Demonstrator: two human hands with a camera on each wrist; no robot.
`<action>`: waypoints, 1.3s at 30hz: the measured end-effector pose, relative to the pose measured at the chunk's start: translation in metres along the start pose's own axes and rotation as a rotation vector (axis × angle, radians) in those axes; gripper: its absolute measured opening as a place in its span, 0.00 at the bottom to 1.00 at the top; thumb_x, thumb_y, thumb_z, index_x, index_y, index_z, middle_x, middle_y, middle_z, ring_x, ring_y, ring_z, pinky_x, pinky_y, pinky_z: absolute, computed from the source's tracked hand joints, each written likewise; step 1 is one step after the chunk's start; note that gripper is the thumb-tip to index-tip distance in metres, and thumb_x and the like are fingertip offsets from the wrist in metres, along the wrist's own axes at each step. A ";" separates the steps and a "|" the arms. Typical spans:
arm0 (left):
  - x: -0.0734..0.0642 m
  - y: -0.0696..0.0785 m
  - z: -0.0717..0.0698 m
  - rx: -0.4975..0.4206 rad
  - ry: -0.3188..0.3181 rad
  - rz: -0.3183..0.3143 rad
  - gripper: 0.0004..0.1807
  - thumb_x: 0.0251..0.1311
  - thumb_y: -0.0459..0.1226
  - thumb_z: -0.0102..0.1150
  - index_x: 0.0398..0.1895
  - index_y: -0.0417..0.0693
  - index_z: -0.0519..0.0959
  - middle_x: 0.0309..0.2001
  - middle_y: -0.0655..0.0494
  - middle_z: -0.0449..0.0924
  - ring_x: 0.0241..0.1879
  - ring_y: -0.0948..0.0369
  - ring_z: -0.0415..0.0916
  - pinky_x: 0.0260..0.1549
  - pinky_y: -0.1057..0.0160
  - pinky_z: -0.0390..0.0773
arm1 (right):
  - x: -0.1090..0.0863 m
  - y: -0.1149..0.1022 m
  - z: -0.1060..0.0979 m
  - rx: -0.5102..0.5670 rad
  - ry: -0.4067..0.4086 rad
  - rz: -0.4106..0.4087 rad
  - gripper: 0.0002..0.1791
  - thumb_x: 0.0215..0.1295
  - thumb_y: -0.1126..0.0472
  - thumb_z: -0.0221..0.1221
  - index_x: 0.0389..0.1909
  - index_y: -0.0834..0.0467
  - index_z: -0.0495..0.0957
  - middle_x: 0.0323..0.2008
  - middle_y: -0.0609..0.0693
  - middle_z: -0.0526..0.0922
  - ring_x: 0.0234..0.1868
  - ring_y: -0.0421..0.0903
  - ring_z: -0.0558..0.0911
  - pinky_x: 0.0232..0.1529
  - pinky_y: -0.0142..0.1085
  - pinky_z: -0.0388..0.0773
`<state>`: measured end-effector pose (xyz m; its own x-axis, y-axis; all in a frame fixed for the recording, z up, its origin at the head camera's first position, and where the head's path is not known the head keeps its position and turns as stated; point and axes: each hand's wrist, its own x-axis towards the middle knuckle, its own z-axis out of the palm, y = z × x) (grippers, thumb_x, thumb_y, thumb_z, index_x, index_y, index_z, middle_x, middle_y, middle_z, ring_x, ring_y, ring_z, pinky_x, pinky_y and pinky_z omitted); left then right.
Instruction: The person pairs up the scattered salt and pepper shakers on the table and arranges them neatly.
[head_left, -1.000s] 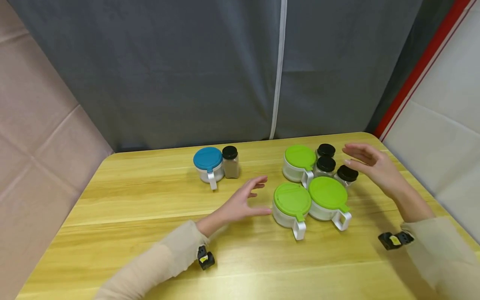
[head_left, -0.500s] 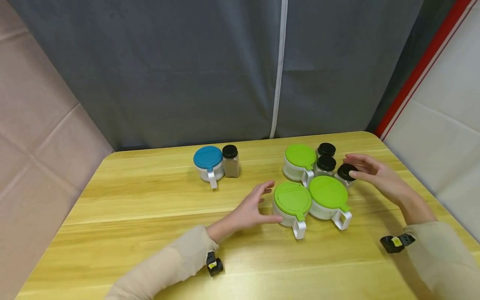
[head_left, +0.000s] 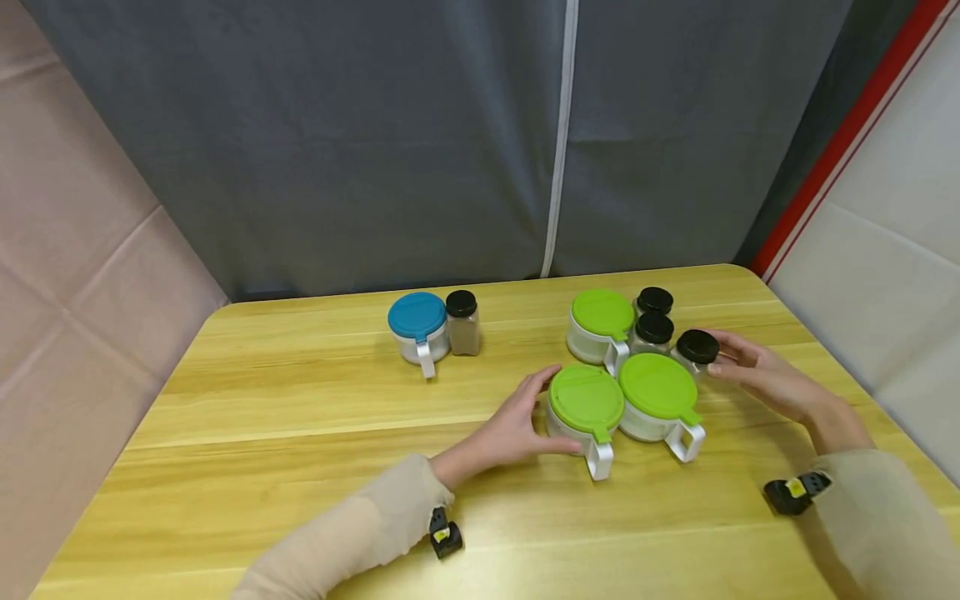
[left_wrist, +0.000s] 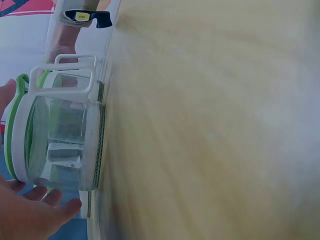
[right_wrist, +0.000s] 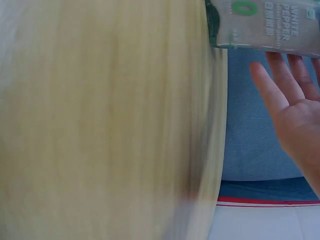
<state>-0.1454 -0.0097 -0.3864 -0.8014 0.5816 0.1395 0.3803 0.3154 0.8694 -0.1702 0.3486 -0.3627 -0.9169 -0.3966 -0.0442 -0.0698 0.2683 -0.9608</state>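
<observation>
In the head view, my left hand (head_left: 517, 429) spreads round the left side of the front green-lidded jar (head_left: 585, 400), thumb near its white handle. That jar (left_wrist: 65, 140) is clear-walled in the left wrist view, with my left hand's fingers (left_wrist: 37, 210) close by; I cannot tell if they touch it. My right hand (head_left: 772, 379) reaches round the right side of a black-capped spice jar (head_left: 697, 346), its fingers partly hidden behind. The right wrist view shows this jar's label (right_wrist: 270, 22) reading white pepper, with my right hand (right_wrist: 300, 105) holding its fingers fairly straight beside it.
Two more green-lidded jars (head_left: 658, 387) (head_left: 602, 315) and two black-capped jars (head_left: 654, 329) (head_left: 655, 300) crowd next to these. Farther left stand a blue-lidded jar (head_left: 417, 317) and a brown-filled spice jar (head_left: 462, 329). A grey curtain (head_left: 337, 150) hangs behind the wooden table (head_left: 262, 417).
My left hand has moved right, up to the front green-lidded jar. My right hand has come lower, from above the rightmost black-capped jar to its side. The jars have stayed in place.
</observation>
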 end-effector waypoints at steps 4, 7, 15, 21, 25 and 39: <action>0.002 0.002 0.003 -0.003 0.007 -0.033 0.54 0.38 0.48 0.70 0.67 0.55 0.47 0.63 0.57 0.52 0.59 0.64 0.53 0.55 0.62 0.59 | 0.002 0.002 0.001 0.014 0.000 -0.003 0.24 0.65 0.68 0.47 0.60 0.52 0.56 0.50 0.35 0.66 0.48 0.28 0.67 0.44 0.21 0.65; 0.004 0.002 0.004 0.006 0.011 -0.044 0.55 0.37 0.48 0.70 0.67 0.55 0.46 0.63 0.57 0.52 0.58 0.63 0.55 0.55 0.62 0.58 | 0.002 0.002 0.002 0.003 0.009 0.016 0.26 0.64 0.66 0.48 0.62 0.55 0.54 0.50 0.35 0.64 0.48 0.27 0.66 0.44 0.20 0.64; 0.010 -0.001 0.008 0.032 0.014 -0.059 0.55 0.36 0.50 0.70 0.67 0.58 0.46 0.62 0.58 0.53 0.60 0.63 0.53 0.56 0.60 0.54 | 0.006 0.001 0.003 -0.024 0.028 0.075 0.28 0.65 0.62 0.49 0.65 0.54 0.52 0.53 0.41 0.59 0.48 0.26 0.64 0.44 0.21 0.64; 0.013 0.000 0.010 0.023 0.028 -0.059 0.54 0.36 0.48 0.71 0.67 0.53 0.48 0.62 0.55 0.54 0.60 0.61 0.53 0.57 0.59 0.54 | 0.008 0.004 0.003 0.045 0.002 0.002 0.24 0.65 0.67 0.47 0.60 0.46 0.60 0.51 0.37 0.63 0.48 0.29 0.66 0.44 0.22 0.67; 0.017 0.000 0.010 0.040 0.039 -0.041 0.54 0.35 0.47 0.72 0.66 0.51 0.49 0.61 0.55 0.56 0.59 0.61 0.55 0.56 0.59 0.56 | 0.008 0.005 0.002 0.084 -0.030 -0.067 0.24 0.65 0.70 0.45 0.60 0.47 0.62 0.51 0.37 0.66 0.49 0.31 0.68 0.44 0.23 0.67; 0.020 0.002 0.007 0.074 0.061 0.023 0.48 0.33 0.47 0.73 0.61 0.51 0.58 0.52 0.61 0.67 0.50 0.66 0.64 0.51 0.64 0.63 | 0.009 0.004 0.005 0.069 -0.005 -0.105 0.23 0.64 0.71 0.46 0.57 0.49 0.64 0.50 0.38 0.69 0.48 0.33 0.69 0.44 0.22 0.67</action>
<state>-0.1575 0.0084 -0.3853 -0.8179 0.5432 0.1894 0.4299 0.3583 0.8287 -0.1765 0.3415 -0.3685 -0.9039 -0.4241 0.0564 -0.1379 0.1639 -0.9768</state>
